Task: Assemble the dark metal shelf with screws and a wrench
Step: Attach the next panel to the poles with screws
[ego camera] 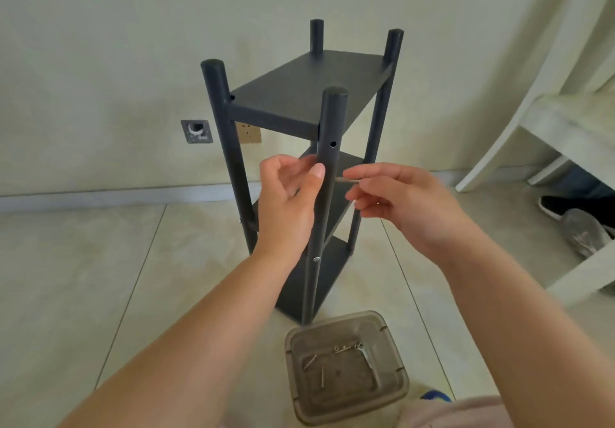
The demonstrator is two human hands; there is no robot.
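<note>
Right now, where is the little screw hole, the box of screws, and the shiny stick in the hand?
screw hole (332, 144), head view, empty hole in near post.
box of screws (397, 391), head view, right rim.
shiny stick (347, 180), head view, bare middle, pinched by right hand (409, 204).

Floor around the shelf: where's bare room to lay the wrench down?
Bare tile lies left of the shelf, between it and the wall, and left of the parts tub. To the right it is crowded: white chair and shoes.
</note>
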